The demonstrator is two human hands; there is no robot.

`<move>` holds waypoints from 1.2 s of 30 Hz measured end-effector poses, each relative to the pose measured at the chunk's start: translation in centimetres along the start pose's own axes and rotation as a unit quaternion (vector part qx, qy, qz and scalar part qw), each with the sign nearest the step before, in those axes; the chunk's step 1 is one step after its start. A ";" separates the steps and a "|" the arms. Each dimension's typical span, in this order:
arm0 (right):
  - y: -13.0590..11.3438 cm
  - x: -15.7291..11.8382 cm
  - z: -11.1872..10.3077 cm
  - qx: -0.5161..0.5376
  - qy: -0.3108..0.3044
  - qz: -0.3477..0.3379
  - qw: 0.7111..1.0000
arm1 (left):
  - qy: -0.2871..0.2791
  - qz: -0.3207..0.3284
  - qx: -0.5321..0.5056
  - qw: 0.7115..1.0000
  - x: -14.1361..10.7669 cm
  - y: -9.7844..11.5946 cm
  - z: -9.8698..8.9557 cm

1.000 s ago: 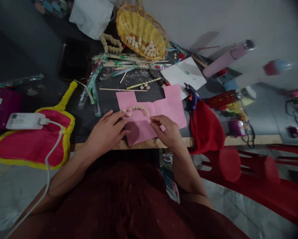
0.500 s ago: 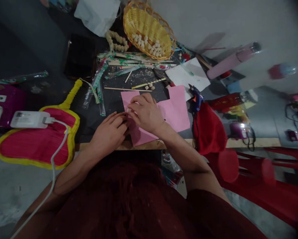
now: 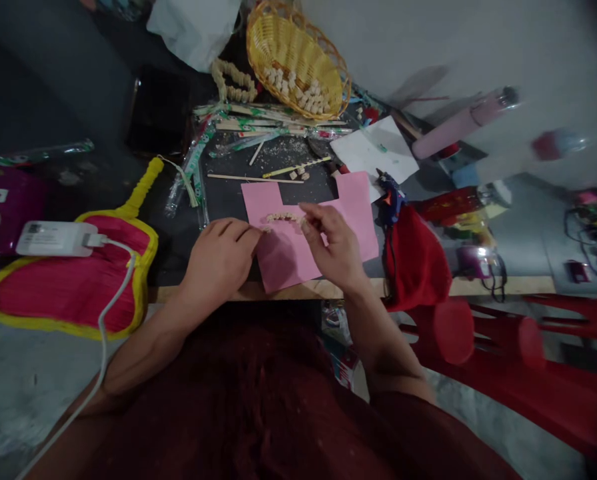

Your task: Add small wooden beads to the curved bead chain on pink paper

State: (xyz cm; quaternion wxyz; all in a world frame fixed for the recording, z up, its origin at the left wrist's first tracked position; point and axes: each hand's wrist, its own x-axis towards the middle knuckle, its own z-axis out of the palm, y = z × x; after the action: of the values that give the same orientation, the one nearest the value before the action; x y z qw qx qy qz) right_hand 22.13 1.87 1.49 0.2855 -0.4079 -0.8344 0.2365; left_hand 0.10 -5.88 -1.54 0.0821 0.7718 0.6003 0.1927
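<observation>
A curved strand of small pale pieces (image 3: 284, 217) lies over the pink paper (image 3: 291, 257). My right hand (image 3: 332, 247) pinches the strand's right end between thumb and fingers. At the paper's left side is my left hand (image 3: 223, 257), its fingers bent together round a small pale piece (image 3: 266, 230) that shows at the fingertips. Whether this piece belongs to the strand cannot be seen. Above the paper are a thin stick (image 3: 248, 179), a yellow pencil-like stick (image 3: 296, 167) and a few loose pale pieces (image 3: 302, 175).
A yellow basket (image 3: 298, 47) with pale pieces stands at the back. Left are a pink-and-yellow padded shape (image 3: 68, 287), a white charger (image 3: 56, 239) and its cable. A blue glue gun (image 3: 392, 200) and red cloth (image 3: 418, 260) lie right. Red stools stand lower right.
My right hand has moved right, away from my left hand, and the strand now shows stretched between them. My left hand has shifted slightly, its fingers more bent.
</observation>
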 end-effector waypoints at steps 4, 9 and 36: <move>1.2 -3.1 1.2 -0.022 -0.036 -0.017 0.999 | 0.005 -0.040 0.010 0.999 1.4 0.3 -0.5; 1.8 -4.4 2.7 -0.067 -0.061 -0.043 0.995 | -0.012 -0.056 0.012 0.998 3.5 0.5 -0.5; 6.1 3.6 2.6 -0.081 -0.120 -0.091 0.985 | -0.068 -0.038 0.009 0.997 6.6 -1.2 -0.4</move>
State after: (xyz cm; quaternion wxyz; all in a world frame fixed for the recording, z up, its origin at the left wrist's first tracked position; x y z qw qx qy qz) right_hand 21.87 7.79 -3.17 0.1695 -0.3205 -0.9128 0.1881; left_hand 0.21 0.76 -0.29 0.1227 0.7608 0.6236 0.1313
